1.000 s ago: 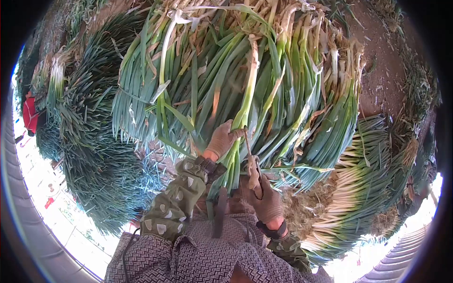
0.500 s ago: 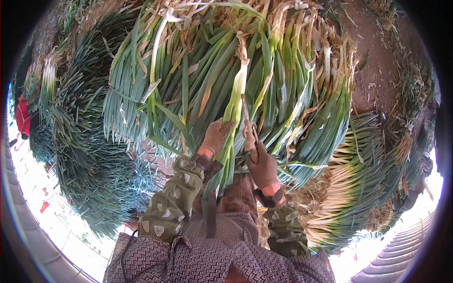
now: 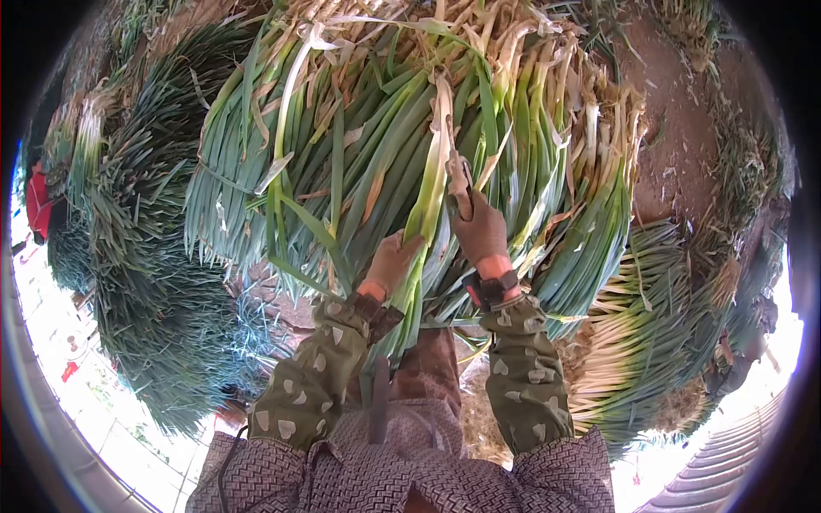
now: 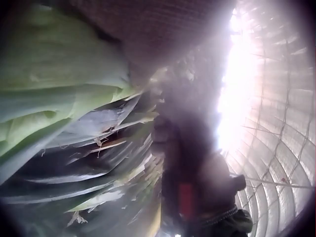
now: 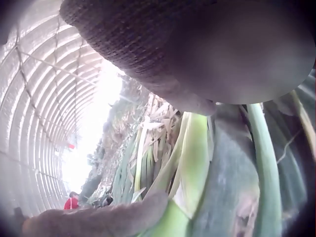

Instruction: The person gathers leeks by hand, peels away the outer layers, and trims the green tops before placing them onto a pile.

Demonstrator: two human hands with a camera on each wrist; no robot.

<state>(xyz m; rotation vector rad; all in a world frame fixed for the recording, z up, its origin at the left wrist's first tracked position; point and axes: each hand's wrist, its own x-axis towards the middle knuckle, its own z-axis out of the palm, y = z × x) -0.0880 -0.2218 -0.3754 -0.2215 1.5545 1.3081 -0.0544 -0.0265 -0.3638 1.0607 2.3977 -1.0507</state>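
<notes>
My gloved left hand (image 3: 396,259) grips a thick green onion (image 3: 425,201) partway down its leaves. The onion's pale, dry-skinned end points up over the pile. In the right wrist view, the green onion (image 5: 193,158) shows close up, with a gloved finger (image 5: 108,217) across it. Just right of the stalk, my gloved right hand (image 3: 481,229) holds a narrow, knife-like tool (image 3: 459,175), its thin end lying along the pale part. Glove and arm mostly fill the left wrist view, beside broad green leaves (image 4: 54,118).
A big heap of green onions (image 3: 342,171) lies under both hands, roots away from me. More stacks stand at the left (image 3: 162,282) and right (image 3: 667,316). Bare soil (image 3: 676,162) shows at upper right. A person in red (image 3: 38,201) is at far left.
My right hand, with the tool, has moved up and away from me along the stalk, from below the left hand to above it. The left hand keeps its grip and has shifted slightly.
</notes>
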